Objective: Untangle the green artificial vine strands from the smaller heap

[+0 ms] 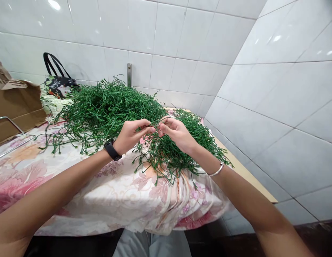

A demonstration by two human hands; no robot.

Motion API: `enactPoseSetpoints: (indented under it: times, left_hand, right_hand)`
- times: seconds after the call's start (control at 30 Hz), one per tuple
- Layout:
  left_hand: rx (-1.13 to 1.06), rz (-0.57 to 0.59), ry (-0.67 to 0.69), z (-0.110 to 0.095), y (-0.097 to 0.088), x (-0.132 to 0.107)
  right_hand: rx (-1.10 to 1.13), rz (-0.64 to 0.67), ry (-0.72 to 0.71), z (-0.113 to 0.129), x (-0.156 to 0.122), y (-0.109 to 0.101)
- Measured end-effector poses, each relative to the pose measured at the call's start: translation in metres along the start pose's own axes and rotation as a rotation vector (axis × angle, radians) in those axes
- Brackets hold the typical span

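Observation:
My left hand (134, 135), with a black band on its wrist, is closed in a pinch with thumb and forefinger pointing right. Close against it, my right hand (176, 131) is closed too, its fingertips pressed together around thin green stems. The fingertips of both hands nearly meet above the table. Behind and left of them spreads a large heap of green artificial plant stems (109, 107) with small budded tips. Under and beside my right hand lies a smaller pile of the same stems (179, 157). The exact piece between my fingers is mostly hidden.
A floral tablecloth (101, 200) covers the table, with a bare tan board edge (251, 178) at right. On the left are a cardboard box (18, 110), a bent metal rod (10, 121) and a black floral bag (59, 84). White tiled walls (168, 32) rise behind and right.

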State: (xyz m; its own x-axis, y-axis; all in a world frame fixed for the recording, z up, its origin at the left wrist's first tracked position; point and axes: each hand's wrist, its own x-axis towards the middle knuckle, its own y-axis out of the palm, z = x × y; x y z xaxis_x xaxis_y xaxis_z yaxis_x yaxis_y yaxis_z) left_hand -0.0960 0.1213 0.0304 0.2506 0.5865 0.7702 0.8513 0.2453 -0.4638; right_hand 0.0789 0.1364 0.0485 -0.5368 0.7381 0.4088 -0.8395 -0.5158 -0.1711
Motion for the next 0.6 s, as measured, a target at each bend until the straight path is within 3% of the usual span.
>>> enactPoseSetpoints:
  times: [0.2,0.37,0.6]
  left_hand:
    - [0.016,0.011,0.033,-0.003,0.001,0.0]
    - [0.043,0.007,0.017,-0.002,0.002,-0.001]
    - [0.424,0.005,0.3,0.01,0.004,-0.004]
  right_hand:
    - [0.086,-0.017,0.035,-0.001,-0.001,0.001]
    - [-0.127,0.069,0.05,0.005,-0.001,0.001]
    - [-0.26,0.072,0.052,0.005,-0.002,0.003]
